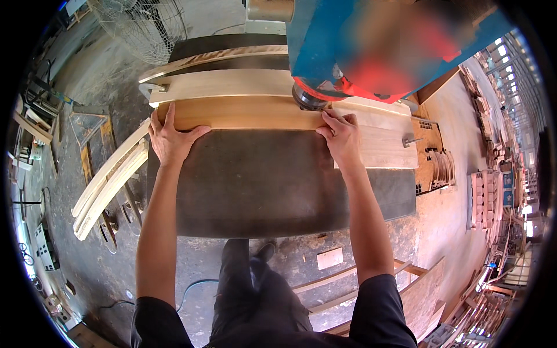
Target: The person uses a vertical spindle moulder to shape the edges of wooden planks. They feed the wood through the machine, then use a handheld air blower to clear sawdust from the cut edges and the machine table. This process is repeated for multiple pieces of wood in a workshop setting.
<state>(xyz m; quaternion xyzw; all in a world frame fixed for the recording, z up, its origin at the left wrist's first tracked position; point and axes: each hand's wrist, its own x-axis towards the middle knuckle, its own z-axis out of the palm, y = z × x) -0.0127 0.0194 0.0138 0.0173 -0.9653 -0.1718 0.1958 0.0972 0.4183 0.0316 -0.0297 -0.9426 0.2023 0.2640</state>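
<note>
A long, narrow wooden board [249,113] lies on a dark metal machine table [255,180], its back edge along a paler wooden strip [232,82]. My left hand [171,139] grips the board's left end, with the thumb along the front edge and the fingers over the end. Near the board's right part, my right hand [342,138] pinches it between thumb and bent fingers. Just behind that hand, a dark round tool head [307,98] comes down from a blue machine [316,43] with red parts. The tool's tip is hidden.
Curved wooden pieces [113,177] lean at the table's left side. A clamp [154,87] sits at the pale strip's left end. Another pale board [383,139] with a bolt [411,141] lies at right. A caged fan [139,29] stands behind; long wood strips [331,301] lie low at right.
</note>
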